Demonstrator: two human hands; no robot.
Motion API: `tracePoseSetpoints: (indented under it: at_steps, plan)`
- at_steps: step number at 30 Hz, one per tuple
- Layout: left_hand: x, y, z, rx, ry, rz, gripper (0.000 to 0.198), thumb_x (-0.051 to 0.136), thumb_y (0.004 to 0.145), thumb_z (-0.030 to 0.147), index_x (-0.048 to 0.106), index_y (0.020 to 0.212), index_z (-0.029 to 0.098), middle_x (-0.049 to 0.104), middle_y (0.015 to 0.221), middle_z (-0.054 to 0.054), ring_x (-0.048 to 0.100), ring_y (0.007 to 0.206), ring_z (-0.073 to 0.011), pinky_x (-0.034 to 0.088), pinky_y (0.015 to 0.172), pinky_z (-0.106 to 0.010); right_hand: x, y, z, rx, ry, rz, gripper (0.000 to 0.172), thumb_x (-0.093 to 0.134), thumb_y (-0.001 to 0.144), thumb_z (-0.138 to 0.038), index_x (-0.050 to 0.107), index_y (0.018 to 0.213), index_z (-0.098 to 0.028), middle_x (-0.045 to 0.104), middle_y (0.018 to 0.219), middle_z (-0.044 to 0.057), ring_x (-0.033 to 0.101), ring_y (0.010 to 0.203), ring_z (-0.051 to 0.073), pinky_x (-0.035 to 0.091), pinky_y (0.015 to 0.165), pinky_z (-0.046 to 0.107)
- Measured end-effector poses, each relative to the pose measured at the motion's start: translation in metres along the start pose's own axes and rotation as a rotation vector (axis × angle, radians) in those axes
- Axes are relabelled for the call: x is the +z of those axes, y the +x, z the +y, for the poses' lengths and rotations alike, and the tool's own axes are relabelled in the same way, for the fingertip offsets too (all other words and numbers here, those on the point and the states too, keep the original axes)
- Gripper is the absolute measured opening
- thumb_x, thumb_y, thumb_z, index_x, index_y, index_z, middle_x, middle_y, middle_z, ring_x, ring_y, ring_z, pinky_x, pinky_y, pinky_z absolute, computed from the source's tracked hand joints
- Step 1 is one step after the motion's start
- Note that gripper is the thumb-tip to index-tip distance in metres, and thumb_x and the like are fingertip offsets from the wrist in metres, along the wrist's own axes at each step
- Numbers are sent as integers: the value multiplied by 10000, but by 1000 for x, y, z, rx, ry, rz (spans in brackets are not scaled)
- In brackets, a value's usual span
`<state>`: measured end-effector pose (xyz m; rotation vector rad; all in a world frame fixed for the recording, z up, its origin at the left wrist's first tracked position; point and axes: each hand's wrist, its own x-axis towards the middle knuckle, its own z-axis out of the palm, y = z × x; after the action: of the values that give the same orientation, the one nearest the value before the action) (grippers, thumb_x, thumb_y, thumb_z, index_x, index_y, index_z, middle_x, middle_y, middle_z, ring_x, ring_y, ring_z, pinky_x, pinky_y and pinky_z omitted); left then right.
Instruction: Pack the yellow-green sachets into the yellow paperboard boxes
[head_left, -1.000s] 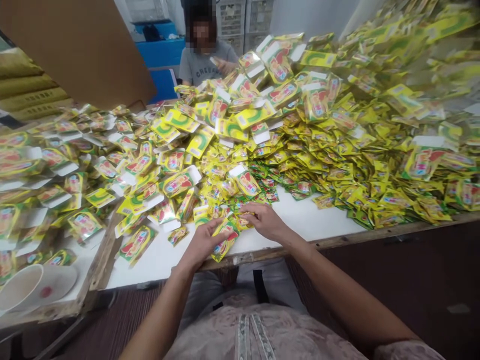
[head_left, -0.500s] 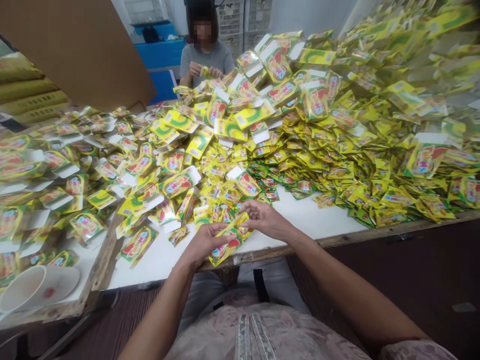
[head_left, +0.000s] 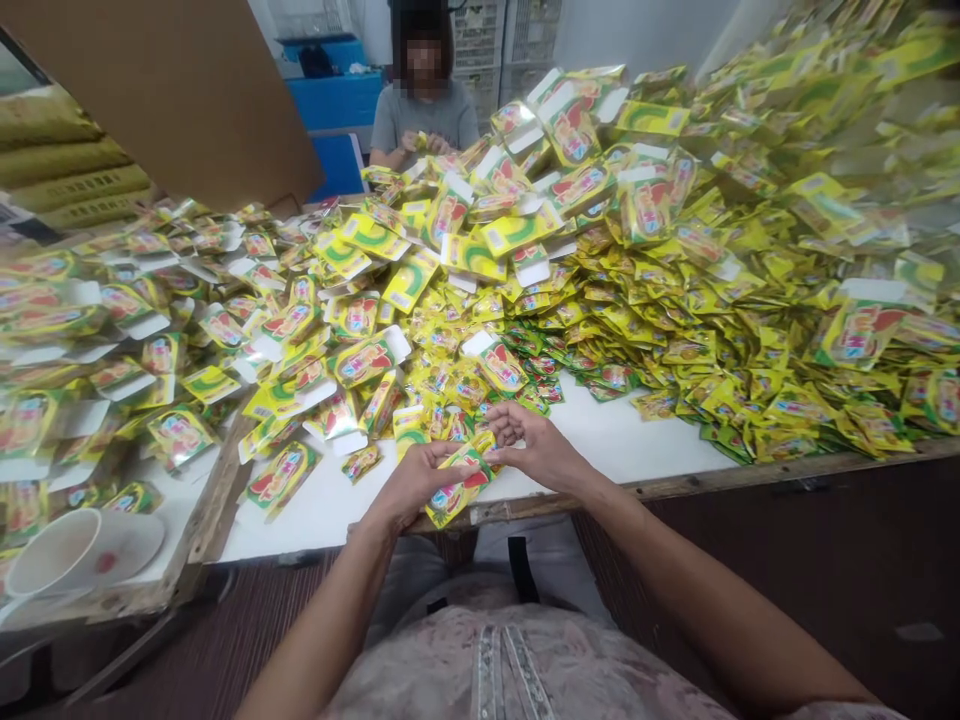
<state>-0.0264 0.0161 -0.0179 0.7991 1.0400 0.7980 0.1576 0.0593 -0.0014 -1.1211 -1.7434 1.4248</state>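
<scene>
Near the table's front edge, my left hand (head_left: 414, 484) grips a yellow-green box (head_left: 459, 490) printed with red fruit, its thumb lying across the front. My right hand (head_left: 529, 445) is at the upper right end of that box, with thumb and fingers closed together there; its other fingers are curled. Whether a small packet is between them is too small to tell. Just beyond my hands lie loose yellow packets (head_left: 465, 385) and a box with a raised white flap (head_left: 499, 362). Another box (head_left: 281, 478) lies to the left on the white tabletop (head_left: 607, 430).
Boxes and packets form a high heap (head_left: 675, 290) at the right and back. More boxes cover the left table, with a white cup (head_left: 56, 555) at its front. A person (head_left: 424, 110) sits opposite, hands at a small yellow item. A brown board (head_left: 172, 100) leans back left.
The view has shifted slightly, moving the scene a little right. My hands keep nearly the same pose at the box. The person opposite has lowered their hands a little.
</scene>
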Motion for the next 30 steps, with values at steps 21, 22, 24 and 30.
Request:
tracePoseSetpoints:
  at_steps: [21, 22, 24, 30]
  plan:
    - [1, -6, -1, 82, -127, 160, 416, 833, 513, 305, 698, 861, 121, 710, 641, -28, 648, 555, -162, 492, 588, -249, 25, -7, -14, 78, 145, -92, 495, 616, 737, -253, 379, 1170, -211, 622, 741, -14, 601, 650, 134, 436, 583, 242]
    - [0, -7, -2, 78, -141, 158, 413, 836, 507, 292, 696, 855, 120, 709, 637, -28, 646, 549, -161, 492, 587, -249, 26, -5, -13, 81, 158, -102, 503, 622, 731, -252, 381, 1170, -206, 609, 717, -24, 588, 630, 128, 423, 568, 232]
    - [-2, -9, -2, 71, -158, 152, 400, 836, 509, 278, 693, 848, 120, 710, 641, -28, 645, 547, -159, 492, 589, -250, 28, -1, -11, 76, 156, -125, 491, 611, 729, -234, 393, 1167, -200, 571, 658, -51, 546, 583, 109, 385, 536, 212]
    - [-2, -17, 1, 71, -175, 182, 402, 828, 531, 284, 686, 875, 132, 712, 657, -24, 645, 562, -155, 488, 595, -246, 33, 3, -22, 9, -33, -1, 386, 531, 777, -227, 430, 1148, -190, 572, 604, -53, 510, 548, 113, 365, 535, 221]
